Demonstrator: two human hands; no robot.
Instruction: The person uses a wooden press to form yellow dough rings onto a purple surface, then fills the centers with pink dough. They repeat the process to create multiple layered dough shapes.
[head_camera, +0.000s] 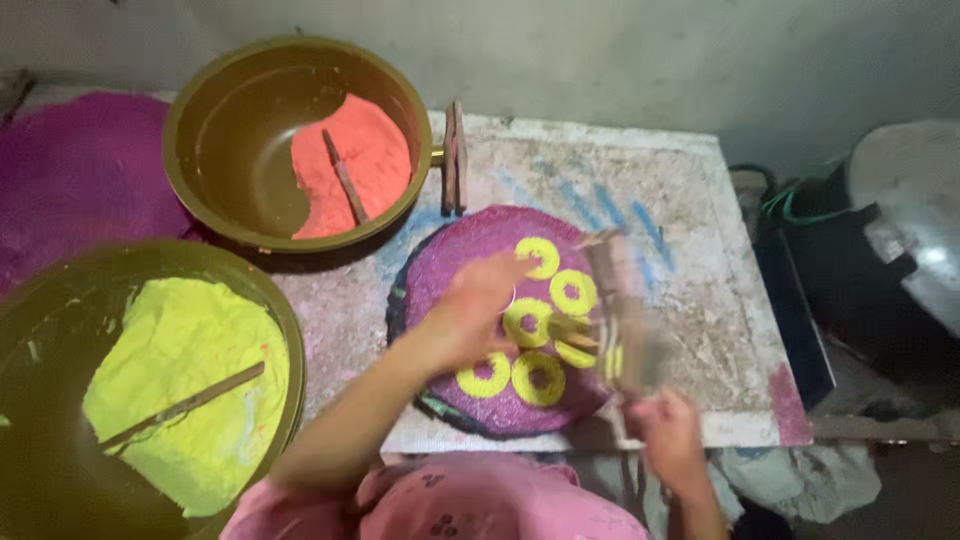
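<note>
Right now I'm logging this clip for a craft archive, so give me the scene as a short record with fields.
left hand: left hand rests on the purple disc
right hand: right hand holds a blurred brush-like tool over the disc
disc pattern: yellow rings on purple
far bowl: olive bowl with orange powder and a stick
near bowl: second bowl with yellow-green powder and a stick
surface: stained white board

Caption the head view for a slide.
Left hand steadies purple disc with yellow rings; right hand holds blurred brush.
</note>
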